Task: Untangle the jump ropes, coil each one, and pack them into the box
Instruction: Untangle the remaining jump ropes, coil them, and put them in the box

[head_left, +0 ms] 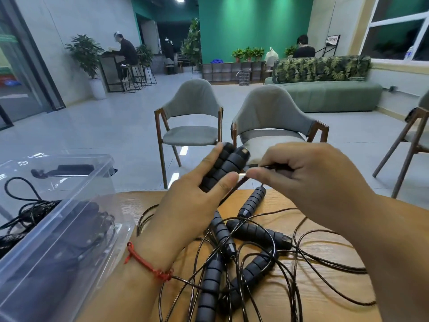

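Holding paired handles (224, 167) above the tangle (243, 254), frame centre.
Gripping them in the left hand (192, 196), pinching their cord (270, 167) between right hand (301, 175) thumb and forefinger; trailing down into the tangle lying lower centre on the counter (336, 290), box (76, 201) waiting lower left. Possibly tightening knots or dragging loose handles off the edge by pulling hard.

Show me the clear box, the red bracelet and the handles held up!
clear box (125, 225): head view, near corner rim.
red bracelet (146, 263): head view, cord across wrist.
held handles (228, 163): head view, foam grip middle.
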A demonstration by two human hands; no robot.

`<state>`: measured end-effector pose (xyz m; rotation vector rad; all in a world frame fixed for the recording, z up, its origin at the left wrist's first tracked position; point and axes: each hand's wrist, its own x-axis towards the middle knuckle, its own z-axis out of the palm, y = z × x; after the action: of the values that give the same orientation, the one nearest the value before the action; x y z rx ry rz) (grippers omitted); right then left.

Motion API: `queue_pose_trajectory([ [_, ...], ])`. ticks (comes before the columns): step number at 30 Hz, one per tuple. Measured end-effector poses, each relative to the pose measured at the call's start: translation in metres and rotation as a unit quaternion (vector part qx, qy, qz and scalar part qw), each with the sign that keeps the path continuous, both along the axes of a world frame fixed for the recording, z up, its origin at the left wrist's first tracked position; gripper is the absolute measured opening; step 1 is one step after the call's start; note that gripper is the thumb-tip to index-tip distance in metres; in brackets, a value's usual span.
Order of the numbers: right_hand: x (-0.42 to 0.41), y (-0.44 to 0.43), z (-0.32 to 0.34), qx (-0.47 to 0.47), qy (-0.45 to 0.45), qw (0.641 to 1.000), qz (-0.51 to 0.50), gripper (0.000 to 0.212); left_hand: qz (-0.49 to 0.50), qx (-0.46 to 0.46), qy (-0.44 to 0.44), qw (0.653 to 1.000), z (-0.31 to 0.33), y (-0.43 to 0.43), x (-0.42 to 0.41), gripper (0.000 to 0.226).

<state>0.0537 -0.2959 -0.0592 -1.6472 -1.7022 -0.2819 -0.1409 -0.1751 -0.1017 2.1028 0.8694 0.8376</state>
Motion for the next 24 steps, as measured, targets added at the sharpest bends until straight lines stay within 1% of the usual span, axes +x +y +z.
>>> queue_pose_trajectory([
  [3,0.006,0.001,0.000,-0.007,0.044,0.999,0.019,0.026,-0.059,-0.018,0.021,0.998,0.003,-0.009,0.004,0.056],
  [5,0.008,0.001,0.000,-0.019,0.060,0.998,0.031,0.027,-0.097,-0.018,0.053,0.994,0.005,-0.011,0.002,0.060],
  [6,0.008,0.001,0.000,-0.029,0.065,0.997,0.040,0.028,-0.114,-0.012,0.079,0.990,0.005,-0.012,0.000,0.062],
  [7,0.007,0.002,0.000,-0.042,0.064,0.996,0.054,0.028,-0.129,0.000,0.111,0.985,0.007,-0.016,-0.001,0.060],
  [9,0.004,0.003,0.000,-0.068,0.052,0.992,0.092,0.027,-0.159,0.020,0.163,0.973,0.006,-0.023,0.001,0.046],
  [12,0.004,0.006,-0.005,-0.105,0.057,0.982,0.149,0.024,-0.200,0.054,0.208,0.956,-0.003,-0.028,0.006,0.043],
  [13,0.005,0.007,-0.007,-0.110,0.076,0.979,0.157,0.024,-0.215,0.060,0.215,0.951,-0.003,-0.029,0.007,0.042],
  [16,0.013,0.011,-0.013,-0.133,0.183,0.955,0.191,0.023,-0.221,0.096,0.232,0.942,0.003,-0.032,0.007,0.039],
  [17,0.016,0.011,-0.014,-0.145,0.213,0.944,0.206,0.022,-0.211,0.122,0.246,0.938,0.005,-0.034,0.006,0.043],
  [19,0.027,0.012,-0.018,-0.183,0.256,0.920,0.234,0.020,-0.205,0.153,0.248,0.934,0.005,-0.037,0.007,0.061],
  [21,0.036,0.016,-0.024,-0.208,0.286,0.903,0.244,0.026,-0.205,0.162,0.229,0.938,0.002,-0.037,0.010,0.079],
  [22,0.041,0.016,-0.026,-0.213,0.315,0.891,0.248,0.028,-0.207,0.152,0.211,0.943,0.003,-0.038,0.010,0.088],
  [23,0.047,0.014,-0.027,-0.214,0.360,0.866,0.273,0.027,-0.214,0.138,0.197,0.947,0.007,-0.041,0.006,0.097],
  [24,0.052,0.011,-0.030,-0.229,0.404,0.830,0.308,0.024,-0.227,0.119,0.169,0.952,0.010,-0.043,0.003,0.104],
])
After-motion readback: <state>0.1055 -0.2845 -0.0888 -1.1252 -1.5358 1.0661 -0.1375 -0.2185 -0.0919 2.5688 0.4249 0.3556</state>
